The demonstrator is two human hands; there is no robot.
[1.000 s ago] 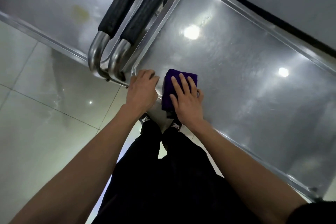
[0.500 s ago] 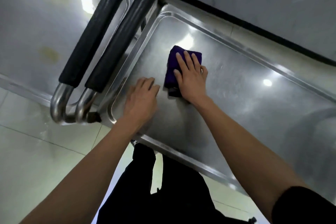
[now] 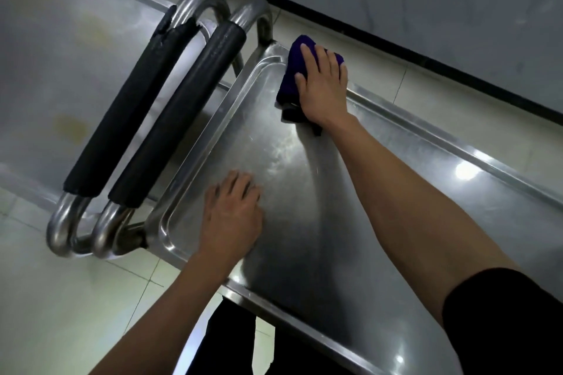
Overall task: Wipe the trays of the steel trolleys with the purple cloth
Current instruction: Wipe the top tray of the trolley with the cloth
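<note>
The steel tray of the right-hand trolley (image 3: 304,192) fills the middle of the view. A folded purple cloth (image 3: 289,76) lies at the tray's far left corner, against the rim. My right hand (image 3: 320,85) presses flat on the cloth with straight fingers. Flat on the tray near its front left corner rests my left hand (image 3: 231,216), fingers spread, holding nothing. A second steel tray (image 3: 61,70) of the other trolley lies to the left.
Two black-padded steel handles (image 3: 170,119) stand side by side between the two trays. A wall with a dark skirting strip (image 3: 396,39) runs close behind the far rim. Pale floor tiles (image 3: 61,313) lie at the lower left.
My right hand has slid the cloth away from me, from the tray's near left edge to its far left corner. The left hand has stayed near the front left corner.
</note>
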